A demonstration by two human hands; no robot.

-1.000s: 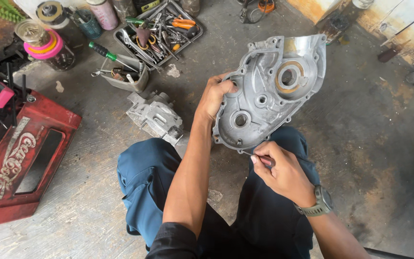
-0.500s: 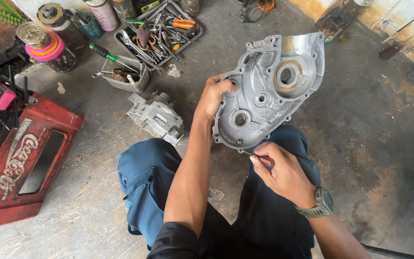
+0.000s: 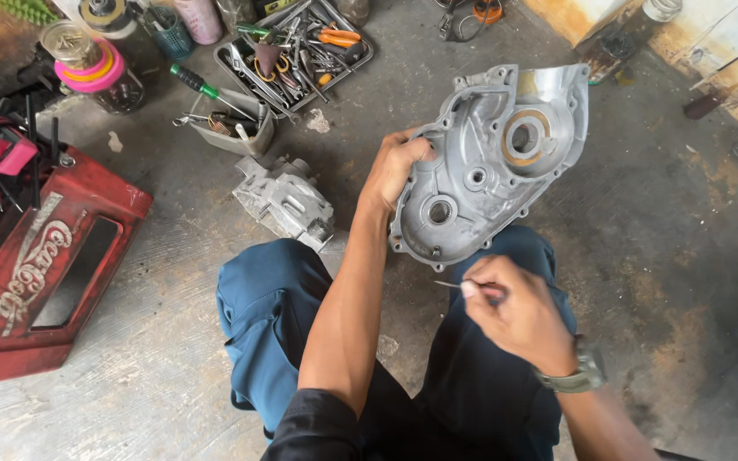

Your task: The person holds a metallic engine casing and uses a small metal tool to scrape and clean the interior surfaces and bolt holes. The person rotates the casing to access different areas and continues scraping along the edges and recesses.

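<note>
Gripping the left edge of one grey metal engine cover (image 3: 493, 162), the left hand (image 3: 396, 171) had its fingers curled tight around the rim, fingertips hidden behind the casting. The cover was held up over the knees, tilted, hollow side facing the camera. Just below its lower edge, the right hand (image 3: 518, 314) pinched one thin metal pick (image 3: 448, 285) between thumb and fingers; most of the pick was hidden in the grip. One smaller engine part (image 3: 285, 201) lay on the concrete floor (image 3: 685, 256). One tool tray (image 3: 296, 47) sat beyond, its contents too jumbled to count. One red case (image 3: 36, 273) was cut off at the left.
</note>
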